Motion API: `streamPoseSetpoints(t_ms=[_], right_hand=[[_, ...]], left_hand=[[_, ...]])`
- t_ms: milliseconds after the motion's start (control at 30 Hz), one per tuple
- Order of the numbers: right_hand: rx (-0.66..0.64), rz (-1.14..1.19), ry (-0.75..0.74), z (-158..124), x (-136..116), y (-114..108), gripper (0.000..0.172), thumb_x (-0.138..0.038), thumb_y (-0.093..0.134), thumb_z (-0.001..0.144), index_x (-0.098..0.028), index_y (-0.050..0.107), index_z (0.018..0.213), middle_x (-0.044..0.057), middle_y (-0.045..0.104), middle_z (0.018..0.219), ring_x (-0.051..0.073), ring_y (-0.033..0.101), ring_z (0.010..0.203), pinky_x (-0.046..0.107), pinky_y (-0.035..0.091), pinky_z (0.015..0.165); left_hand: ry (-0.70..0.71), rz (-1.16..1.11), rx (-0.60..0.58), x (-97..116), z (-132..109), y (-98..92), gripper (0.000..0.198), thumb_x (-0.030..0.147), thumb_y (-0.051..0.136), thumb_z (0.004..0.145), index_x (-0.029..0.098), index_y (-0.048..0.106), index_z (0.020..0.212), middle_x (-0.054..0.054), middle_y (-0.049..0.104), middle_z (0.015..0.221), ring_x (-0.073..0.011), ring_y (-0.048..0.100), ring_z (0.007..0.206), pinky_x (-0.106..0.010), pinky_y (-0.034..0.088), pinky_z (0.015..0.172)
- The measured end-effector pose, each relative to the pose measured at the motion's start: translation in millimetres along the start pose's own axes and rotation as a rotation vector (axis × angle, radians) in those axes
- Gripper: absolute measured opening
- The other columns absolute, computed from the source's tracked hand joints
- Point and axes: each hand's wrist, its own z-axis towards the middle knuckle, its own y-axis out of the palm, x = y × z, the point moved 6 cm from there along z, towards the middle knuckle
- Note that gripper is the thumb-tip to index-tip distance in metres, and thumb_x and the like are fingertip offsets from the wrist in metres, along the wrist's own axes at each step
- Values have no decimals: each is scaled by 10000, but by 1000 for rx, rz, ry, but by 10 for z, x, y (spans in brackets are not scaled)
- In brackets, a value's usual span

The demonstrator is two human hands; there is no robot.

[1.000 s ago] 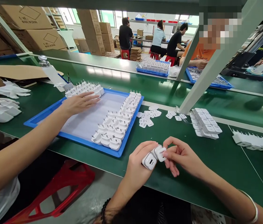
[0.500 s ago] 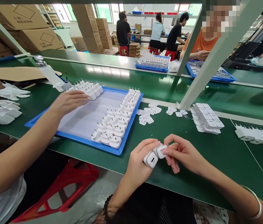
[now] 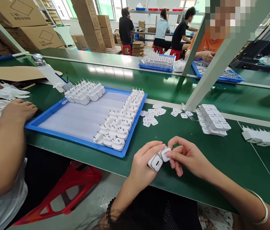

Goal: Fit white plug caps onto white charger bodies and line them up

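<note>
Two white chargers sit side by side in my left hand (image 3: 143,164), whose fingers wrap round them. The nearer charger (image 3: 155,163) shows a dark port in its end face. On the other charger (image 3: 165,154) there is small grey print, and the thumb and forefinger of my right hand (image 3: 185,155) pinch at its face; whether they hold anything thin is too small to tell. Beyond my hands lie loose white square pieces (image 3: 151,115) on the green table (image 3: 173,127). A blue-rimmed tray (image 3: 123,153) to the left bears rows of white plugs (image 3: 118,131), pins up.
A co-worker's hand (image 3: 17,110) rests by white plugs at the far left. Stacked white blocks (image 3: 213,119) and a row of plugs (image 3: 264,137) lie at the right. A slanted metal post (image 3: 211,70) rises behind the table's ledge.
The co-worker's hand has left the tray's plugs and moved left to the pile at the table's left side. My two hands have barely moved.
</note>
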Motion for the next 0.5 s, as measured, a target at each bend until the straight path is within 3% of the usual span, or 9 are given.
streamPoseSetpoints(t_ms=[167, 500], right_hand=[[18, 56, 37, 1, 27, 0, 472, -390, 703, 826, -253, 271, 959, -64, 635, 541, 138, 557, 355, 165, 404, 344], [-16, 94, 34, 6, 43, -10, 442, -334, 690, 841, -245, 265, 924, -56, 642, 540, 118, 535, 343, 151, 398, 344]], left_hand=[[14, -10, -32, 1, -11, 16, 400, 6, 593, 829, 192, 632, 1181, -93, 629, 1198, -184, 627, 1078, -297, 544, 904], [23, -29, -42, 30, 16, 11, 328, 38, 589, 855, 176, 656, 1144, -105, 642, 1171, -183, 642, 1058, -281, 551, 870]])
